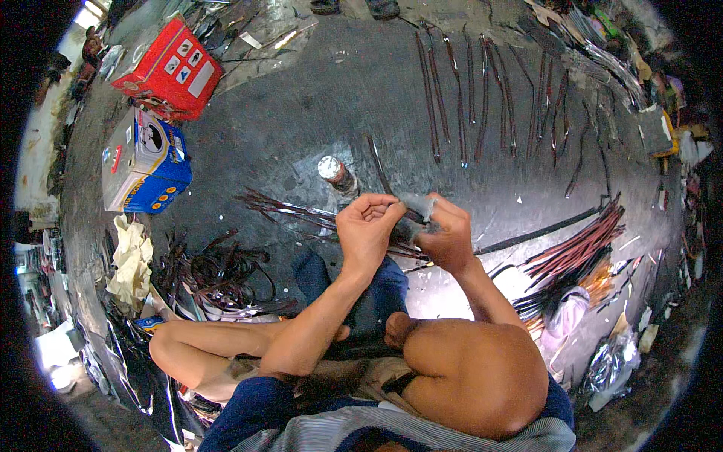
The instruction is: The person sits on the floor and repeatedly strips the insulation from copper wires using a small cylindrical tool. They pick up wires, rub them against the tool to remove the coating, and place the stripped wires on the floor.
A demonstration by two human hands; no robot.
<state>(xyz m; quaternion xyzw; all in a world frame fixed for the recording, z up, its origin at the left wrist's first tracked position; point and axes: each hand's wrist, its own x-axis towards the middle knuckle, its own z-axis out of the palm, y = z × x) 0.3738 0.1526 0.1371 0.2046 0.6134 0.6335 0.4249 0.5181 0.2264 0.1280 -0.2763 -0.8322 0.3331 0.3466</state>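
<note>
My left hand point(365, 233) is closed in a pinch, thumb against bent forefinger, on a thin dark strip point(380, 169) that sticks out ahead of it. Close on its right, my right hand point(450, 235) is curled around a soft-looking grey piece point(416, 205), whose kind I cannot make out. Between the two hands the strip's end is hidden. Just ahead of my left hand stands a short round post point(337, 175) with a pale, worn top. A bundle of dark strips point(290, 210) lies on the floor, running in under my hands.
Long dark strips point(459, 98) lie spread in a row at the far right. Nearer are a black rod point(546, 228) and a reddish-brown bundle point(584, 245). At left stand a red box point(172, 71) and a blue-white box point(151, 166), with tangled strips point(211, 271) nearer me.
</note>
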